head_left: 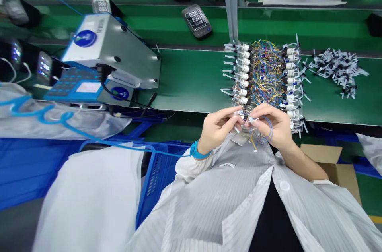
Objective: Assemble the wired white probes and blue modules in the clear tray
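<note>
My left hand (pixel 219 128), with a blue strap at its wrist, pinches a small pale piece at the near edge of the bench. My right hand (pixel 273 123) meets it fingertip to fingertip, closed on a thin cable; its blue wire (pixel 271 128) loops by the fingers. A yellow-and-blue lead (pixel 254 143) dangles between the hands. Just beyond them lies a tray of wired assemblies (pixel 267 73), with white cylinders (pixel 243 73) down both sides and tangled coloured wires in the middle. The exact contact between the fingertips is too small to make out.
A heap of pale strips with black parts (pixel 336 69) lies to the right. A metal post (pixel 231 5) rises behind the tray. Left stand a grey machine (pixel 119 49) and a display device (pixel 197 20). A blue coiled cord (pixel 89 136) crosses to my wrist above a blue basket (pixel 158 180).
</note>
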Motion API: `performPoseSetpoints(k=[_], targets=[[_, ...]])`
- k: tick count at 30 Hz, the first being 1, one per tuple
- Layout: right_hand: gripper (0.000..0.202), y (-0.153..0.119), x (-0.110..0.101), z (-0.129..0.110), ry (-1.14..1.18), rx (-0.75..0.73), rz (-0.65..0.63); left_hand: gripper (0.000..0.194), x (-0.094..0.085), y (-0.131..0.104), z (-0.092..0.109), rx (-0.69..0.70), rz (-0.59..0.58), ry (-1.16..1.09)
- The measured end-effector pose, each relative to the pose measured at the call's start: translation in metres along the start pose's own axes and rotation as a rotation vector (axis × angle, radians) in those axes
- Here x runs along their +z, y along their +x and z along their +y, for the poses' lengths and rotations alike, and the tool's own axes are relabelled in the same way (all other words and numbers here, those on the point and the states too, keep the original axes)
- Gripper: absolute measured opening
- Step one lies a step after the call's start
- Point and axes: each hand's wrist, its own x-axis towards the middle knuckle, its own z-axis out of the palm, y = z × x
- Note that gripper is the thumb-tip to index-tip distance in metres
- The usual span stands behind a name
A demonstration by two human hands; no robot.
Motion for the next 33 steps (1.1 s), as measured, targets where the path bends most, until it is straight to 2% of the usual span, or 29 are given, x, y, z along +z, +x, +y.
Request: performPoseSetpoints(k=[3,8,12,20,28,33], targets=[[0.008,0.001,0.002,0.003,-0.019,0.025,0.007,0.024,0.003,-0.005,-0.005,-0.023,0.047,-0.01],[0.015,0.001,0.004,0.009,0.056,0.108,0.003,0.012,0.002,-0.008,-0.015,0.142,0.142,0.173],[0.023,0.001,0.006,0.013,0.065,0.129,0.017,0.007,0.003,-0.007,-0.019,0.178,0.138,0.196],[0.026,-0.003,0.006,0.024,0.155,0.207,-0.002,0.005,0.014,-0.005,-0.025,0.154,0.146,0.063],[0.032,-0.012,0.006,0.04,0.231,0.264,0.003,0.018,0.02,-0.01,-0.044,0.032,0.119,-0.159],[0.036,-0.01,0.007,0.041,0.274,0.266,-0.01,0.026,0.03,-0.009,-0.046,-0.018,0.101,-0.347]])
